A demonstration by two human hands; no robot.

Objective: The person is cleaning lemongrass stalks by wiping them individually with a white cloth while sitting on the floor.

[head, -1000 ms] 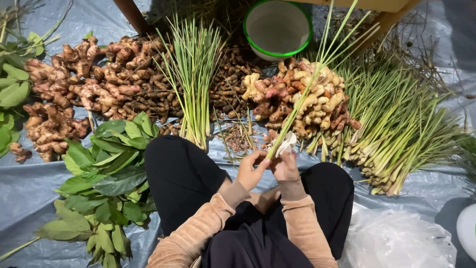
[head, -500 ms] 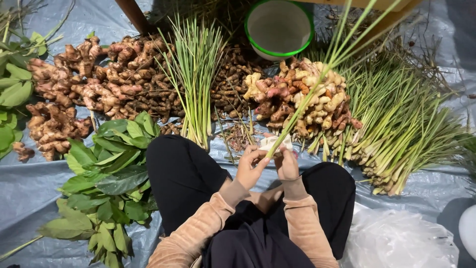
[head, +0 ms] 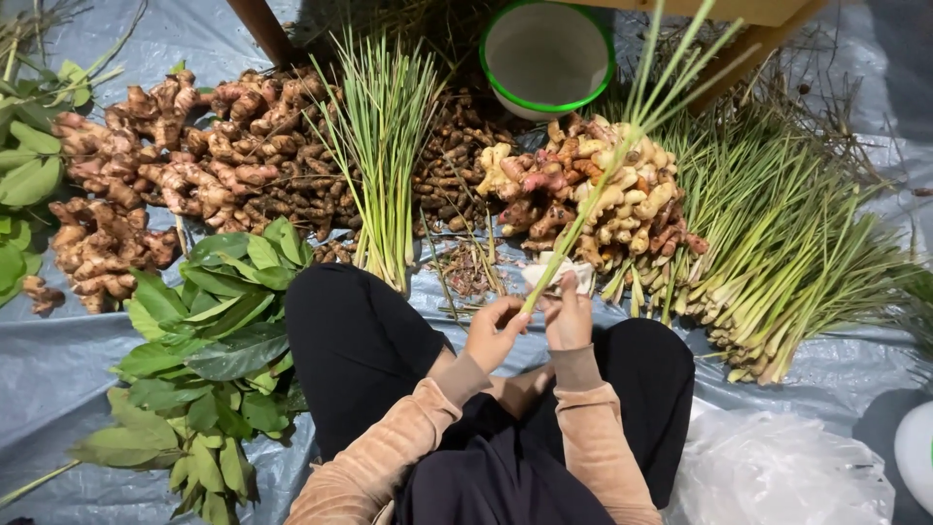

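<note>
Fingers of my left hand (head: 494,331) pinch the base of a lemongrass stalk (head: 603,180), which slants up over the ginger pile (head: 593,194). Right hand (head: 567,316) closes on its white end, above my lap.

Green lemongrass stalk (head: 622,146); green-rimmed bowl (head: 547,58); grey tarp (head: 58,360).

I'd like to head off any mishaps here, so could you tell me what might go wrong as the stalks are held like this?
The lemongrass stalks slant up from both hands over the pale ginger pile; swung sideways, their tips could knock the green-rimmed bowl. The left hand pinches only the base beside the right hand, so a stalk may slip out onto the grey tarp.
</note>
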